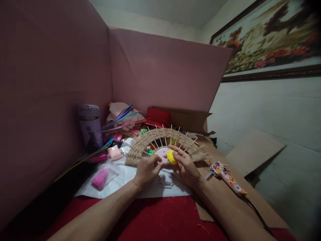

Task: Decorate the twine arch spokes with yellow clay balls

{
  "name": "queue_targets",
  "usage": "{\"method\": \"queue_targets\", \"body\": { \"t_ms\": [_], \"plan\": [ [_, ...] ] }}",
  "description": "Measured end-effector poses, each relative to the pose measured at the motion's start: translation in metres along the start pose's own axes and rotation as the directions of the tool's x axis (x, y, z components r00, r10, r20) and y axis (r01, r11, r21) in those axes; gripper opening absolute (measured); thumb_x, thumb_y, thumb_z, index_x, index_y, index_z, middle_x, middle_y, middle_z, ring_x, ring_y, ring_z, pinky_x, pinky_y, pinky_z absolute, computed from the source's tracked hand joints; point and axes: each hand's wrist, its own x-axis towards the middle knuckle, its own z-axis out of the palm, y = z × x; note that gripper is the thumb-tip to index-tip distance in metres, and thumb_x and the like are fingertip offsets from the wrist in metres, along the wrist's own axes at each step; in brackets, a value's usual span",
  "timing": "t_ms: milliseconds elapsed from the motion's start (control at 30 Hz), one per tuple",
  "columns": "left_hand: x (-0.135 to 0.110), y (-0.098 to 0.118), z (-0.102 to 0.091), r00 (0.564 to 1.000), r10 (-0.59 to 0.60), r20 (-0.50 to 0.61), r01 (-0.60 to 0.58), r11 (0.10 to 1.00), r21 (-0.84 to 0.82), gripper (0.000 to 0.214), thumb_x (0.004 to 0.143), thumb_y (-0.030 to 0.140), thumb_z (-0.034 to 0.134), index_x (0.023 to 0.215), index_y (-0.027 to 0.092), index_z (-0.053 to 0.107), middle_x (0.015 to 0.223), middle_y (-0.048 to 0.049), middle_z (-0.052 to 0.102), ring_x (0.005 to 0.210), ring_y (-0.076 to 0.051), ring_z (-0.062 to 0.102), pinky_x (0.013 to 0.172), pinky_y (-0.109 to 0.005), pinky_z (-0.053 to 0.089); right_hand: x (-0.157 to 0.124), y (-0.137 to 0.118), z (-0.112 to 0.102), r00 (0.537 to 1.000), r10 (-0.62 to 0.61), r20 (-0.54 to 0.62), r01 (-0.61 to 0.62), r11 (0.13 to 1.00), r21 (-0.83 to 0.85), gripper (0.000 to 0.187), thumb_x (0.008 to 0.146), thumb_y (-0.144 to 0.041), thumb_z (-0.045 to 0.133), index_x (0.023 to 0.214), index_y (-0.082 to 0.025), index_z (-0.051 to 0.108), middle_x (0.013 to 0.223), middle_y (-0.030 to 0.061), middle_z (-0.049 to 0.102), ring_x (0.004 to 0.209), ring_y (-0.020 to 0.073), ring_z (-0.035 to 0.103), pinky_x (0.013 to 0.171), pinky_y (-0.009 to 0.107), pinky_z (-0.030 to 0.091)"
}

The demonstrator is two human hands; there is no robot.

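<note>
A bright yellow lump of soft modelling clay (172, 157) sits between my two hands. My right hand (185, 165) has its fingers curled round the lump's right side. Closed beside it, my left hand (147, 168) has thumb and fingertips at the lump's left edge. Just behind them stands a half-round fan shape woven from brown twine (140, 147) on thin sticks, whose tips poke out along the arc. At its centre is a pale half-disc with pink dots (160, 152), partly covered by my hands.
White paper (120, 185) lies under the work on a red cloth (150, 214). To the right, a flower-patterned glue gun (228, 177) with a cord rests on cardboard (248, 201). Left are a purple tumbler (90, 127), bagged pink clay (100, 179) and pipe cleaners (122, 117).
</note>
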Motion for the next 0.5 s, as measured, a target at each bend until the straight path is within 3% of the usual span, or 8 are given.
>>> {"method": "queue_targets", "body": {
  "t_ms": [167, 333, 433, 500],
  "plan": [
    [0.0016, -0.0009, -0.0013, 0.999, 0.001, -0.037, -0.004, 0.998, -0.063, 0.028, 0.086, 0.033, 0.049, 0.065, 0.017, 0.059, 0.050, 0.0009, 0.054, 0.048, -0.010, 0.047, 0.051, -0.021, 0.031, 0.0001, -0.0047, -0.0019, 0.992, 0.130, -0.005, -0.125, 0.962, 0.245, 0.026, 0.076, -0.039, 0.064, 0.088, -0.016, 0.063, 0.072, 0.0015, 0.064, 0.049, 0.0080, 0.054, 0.035, 0.015, 0.035],
    [0.0027, -0.0022, -0.0019, 1.000, 0.017, -0.024, -0.018, 0.997, -0.073, 0.026, 0.086, 0.031, 0.048, 0.066, 0.017, 0.060, 0.050, 0.0011, 0.054, 0.047, -0.010, 0.048, 0.050, -0.021, 0.032, -0.0034, -0.0031, 0.0039, 0.984, 0.175, 0.033, -0.178, 0.962, 0.205, 0.023, 0.071, -0.027, 0.070, 0.089, -0.017, 0.061, 0.078, 0.0030, 0.066, 0.052, 0.0098, 0.057, 0.031, 0.013, 0.030],
    [0.0020, -0.0023, -0.0018, 0.999, 0.026, -0.019, -0.028, 0.997, -0.072, 0.027, 0.086, 0.031, 0.048, 0.065, 0.017, 0.059, 0.049, 0.0015, 0.054, 0.047, -0.010, 0.047, 0.049, -0.021, 0.032, -0.0040, -0.0012, 0.0041, 0.976, 0.203, 0.079, -0.216, 0.943, 0.252, 0.026, 0.071, -0.032, 0.070, 0.090, -0.017, 0.060, 0.070, 0.0000, 0.064, 0.041, 0.0039, 0.047, 0.030, 0.011, 0.024],
    [0.0017, -0.0024, -0.0017, 0.999, 0.025, -0.027, -0.027, 0.997, -0.074, 0.028, 0.085, 0.031, 0.049, 0.063, 0.017, 0.058, 0.048, 0.0016, 0.053, 0.046, -0.010, 0.047, 0.050, -0.021, 0.032, -0.0031, 0.0004, 0.0030, 0.978, 0.202, 0.053, -0.209, 0.944, 0.257, 0.029, 0.073, -0.042, 0.068, 0.077, -0.016, 0.059, 0.058, -0.0023, 0.059, 0.032, 0.0006, 0.035, 0.029, 0.011, 0.018]
  ]
}}
